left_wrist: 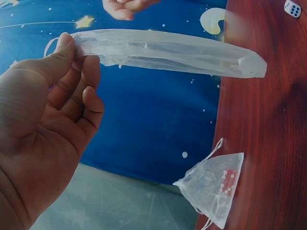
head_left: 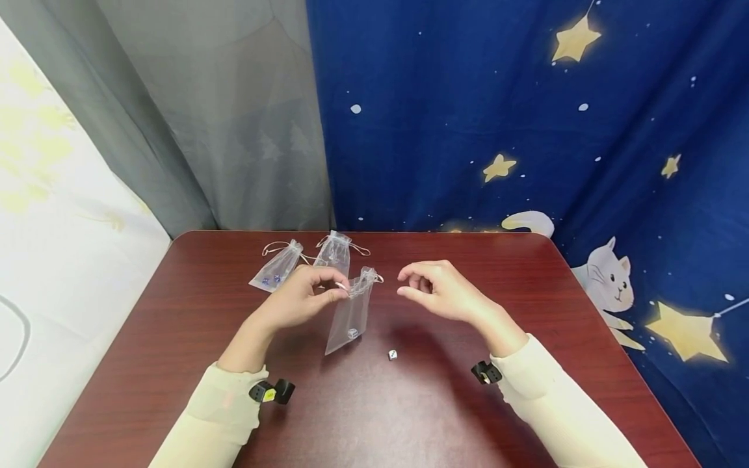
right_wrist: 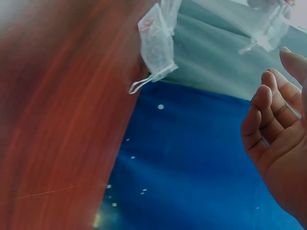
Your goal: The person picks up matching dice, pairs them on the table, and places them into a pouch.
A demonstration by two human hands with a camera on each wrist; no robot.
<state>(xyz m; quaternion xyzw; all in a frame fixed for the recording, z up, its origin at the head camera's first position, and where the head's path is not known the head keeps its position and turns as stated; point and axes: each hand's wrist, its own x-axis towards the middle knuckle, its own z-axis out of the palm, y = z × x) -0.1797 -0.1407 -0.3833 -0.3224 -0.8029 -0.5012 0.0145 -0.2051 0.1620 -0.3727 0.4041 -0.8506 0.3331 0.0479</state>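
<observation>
My left hand [head_left: 301, 300] pinches a sheer white drawstring pouch [head_left: 351, 316] near its gathered top, between thumb and fingers. The pouch hangs tilted above the table, and a white die [head_left: 352, 333] shows through its bottom end. In the left wrist view the thumb [left_wrist: 64, 43] presses on the cloth by the cord loop. To the right, apart from the pouch, my right hand [head_left: 443, 290] hovers with loosely bent fingers and nothing in them. A loose white die [head_left: 393, 355] with dark pips lies on the table below, between the two hands.
Behind my left hand lie two more sheer pouches: one [head_left: 281, 265] with blue dice inside, the other [head_left: 337, 249] showing red contents in the wrist views. The red-brown table [head_left: 497, 416] ends at a blue starry curtain [head_left: 421, 130] and a grey one [head_left: 234, 130].
</observation>
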